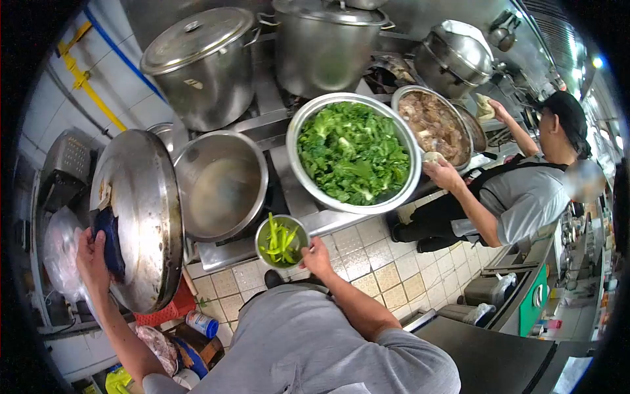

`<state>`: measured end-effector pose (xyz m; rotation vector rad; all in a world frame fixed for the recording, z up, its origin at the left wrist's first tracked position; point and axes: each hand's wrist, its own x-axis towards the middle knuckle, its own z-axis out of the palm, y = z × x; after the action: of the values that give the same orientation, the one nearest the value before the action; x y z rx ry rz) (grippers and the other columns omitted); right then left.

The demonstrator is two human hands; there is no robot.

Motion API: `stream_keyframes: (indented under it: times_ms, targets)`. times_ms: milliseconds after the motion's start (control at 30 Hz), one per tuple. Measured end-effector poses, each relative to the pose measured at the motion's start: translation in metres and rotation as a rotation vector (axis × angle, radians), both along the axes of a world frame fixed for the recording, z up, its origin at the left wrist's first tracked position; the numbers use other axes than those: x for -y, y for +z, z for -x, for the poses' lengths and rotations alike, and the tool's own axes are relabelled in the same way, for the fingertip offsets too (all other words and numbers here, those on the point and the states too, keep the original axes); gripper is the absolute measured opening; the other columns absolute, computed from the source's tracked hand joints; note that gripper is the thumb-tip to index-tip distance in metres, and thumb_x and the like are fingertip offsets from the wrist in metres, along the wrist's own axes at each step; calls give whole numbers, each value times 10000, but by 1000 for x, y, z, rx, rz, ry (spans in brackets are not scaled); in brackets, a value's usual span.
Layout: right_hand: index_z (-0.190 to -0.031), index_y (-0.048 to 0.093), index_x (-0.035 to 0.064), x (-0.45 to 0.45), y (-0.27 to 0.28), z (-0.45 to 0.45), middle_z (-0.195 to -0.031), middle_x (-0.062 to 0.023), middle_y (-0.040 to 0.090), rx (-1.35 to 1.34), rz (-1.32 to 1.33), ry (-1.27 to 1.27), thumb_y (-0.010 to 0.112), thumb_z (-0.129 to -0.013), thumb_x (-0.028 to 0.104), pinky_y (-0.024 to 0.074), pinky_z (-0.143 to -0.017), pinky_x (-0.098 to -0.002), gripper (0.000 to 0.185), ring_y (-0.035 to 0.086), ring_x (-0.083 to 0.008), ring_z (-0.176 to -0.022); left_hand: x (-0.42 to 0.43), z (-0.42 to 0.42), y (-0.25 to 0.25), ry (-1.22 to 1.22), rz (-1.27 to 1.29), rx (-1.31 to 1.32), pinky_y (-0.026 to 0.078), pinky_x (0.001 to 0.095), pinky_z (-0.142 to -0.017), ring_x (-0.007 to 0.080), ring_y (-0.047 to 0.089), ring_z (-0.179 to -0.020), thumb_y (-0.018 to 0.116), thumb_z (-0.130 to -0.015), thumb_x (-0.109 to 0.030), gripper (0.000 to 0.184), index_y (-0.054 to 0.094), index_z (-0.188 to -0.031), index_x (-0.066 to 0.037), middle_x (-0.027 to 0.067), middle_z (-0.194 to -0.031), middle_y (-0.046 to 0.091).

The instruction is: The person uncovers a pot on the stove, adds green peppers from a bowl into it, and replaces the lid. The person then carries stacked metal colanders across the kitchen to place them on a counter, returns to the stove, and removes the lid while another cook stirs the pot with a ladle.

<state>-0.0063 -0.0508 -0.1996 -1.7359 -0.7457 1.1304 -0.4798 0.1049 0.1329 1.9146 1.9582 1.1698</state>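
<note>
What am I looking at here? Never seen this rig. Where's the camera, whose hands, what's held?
No machine here: a person works bare-handed, and the single picture comes from a camera on their head, looking forward and down.

The left hand grips a dark cloth against a large metal lid, tipped up beside an open pot of cloudy liquid. The right hand holds a small bowl of green strips by its rim.

On the cooking range also stand two tall lidded pots. A big bowl of leafy greens is toward the right, near a co-worker, whose hands are separate.
</note>
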Motion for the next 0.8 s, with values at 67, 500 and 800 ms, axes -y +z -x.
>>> stream_keyframes:
  times_ms: [67, 500, 800]
  targets:
    - [-1008, 437, -30, -2, 9, -4, -776, -148, 585, 26, 48, 36, 635, -906, 80, 551, -412, -347, 248, 656, -223, -517, 4, 2, 4, 30, 6, -90, 427, 211, -684, 45, 518, -756, 661, -987, -174, 274, 632, -1181, 17, -12, -846, 610]
    - [-1157, 560, -43, -22, 46, -27, -857, -202, 679, 422, 31, 177, 682, -922, 193, 555, -608, -417, 354, 680, -323, -654, -19, -12, 0, 20, -11, 104, 430, 193, -677, 41, 530, -763, 694, -979, -183, 315, 630, -1185, 46, -11, -864, 622]
    - [-1492, 361, 13, -82, 72, 43, -1356, -310, 470, 983, 142, 728, 713, -849, 487, 528, -925, -491, 873, 596, -488, -1095, -47, -33, 0, -2, 52, 151, 437, 196, -694, 42, 543, -776, 695, -972, -168, 298, 633, -1178, 37, -14, -867, 632]
